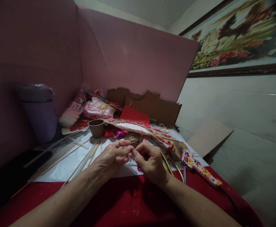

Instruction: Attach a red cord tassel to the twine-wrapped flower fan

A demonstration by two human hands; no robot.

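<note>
My left hand [115,156] and my right hand [149,160] meet fingertip to fingertip over the white sheet [64,167], both pinched on something small that I cannot make out. Just behind the fingers lies a ball of brown twine [133,138]. A long decorated strip with pink and red flowers [140,127] runs from behind the hands to the right, ending in a flowered end piece [199,167]. Thin gold hoops [169,165] lie beside my right hand.
Several wooden sticks [57,157] lie on the left of the sheet. A small brown cup [96,127], red card [134,116], cardboard pieces [152,105], pink packets [96,108] and a purple bin [38,110] stand behind. Red cloth [128,205] covers the near table.
</note>
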